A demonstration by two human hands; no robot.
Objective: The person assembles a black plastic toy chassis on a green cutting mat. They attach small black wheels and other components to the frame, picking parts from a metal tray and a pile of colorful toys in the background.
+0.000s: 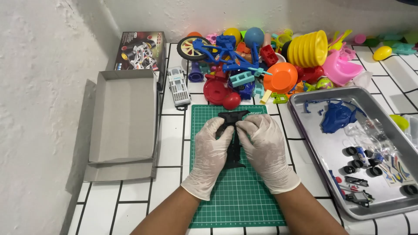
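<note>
**Gloved hands grip a black model part over a green cutting mat**

White tiles with dark grout lines cover the work surface (174, 135), which runs up to a rough white wall along the left and top of the frame. At centre lies a green gridded cutting mat (239, 191). Above its upper half, the left hand (212, 152) and the right hand (264, 148), both in pale disposable gloves, meet thumb to thumb. Both are clenched on a black plastic car chassis (234, 118): its front end sticks out above the fingertips, and its narrow rear shows between the palms, resting on or just over the mat.

Left of the mat, an open grey cardboard box tray (122, 117) sits on its flattened lid. Beyond it, in the upper left, stands a printed kit box (141, 54) showing a model car, and just beside that lies a small white toy bus (178, 86).

Across the top of the frame spreads a heap of coloured plastic toys (261, 56), among them a blue toy bicycle (217, 52), a yellow ribbed piece (307, 48) and an orange dish (281, 77).

On the right, a metal tray (305, 126) holds a blue car body shell (337, 116), several small black wheels (359, 163), a clear plastic bag (370, 132) and a sticker sheet (398, 172).
</note>
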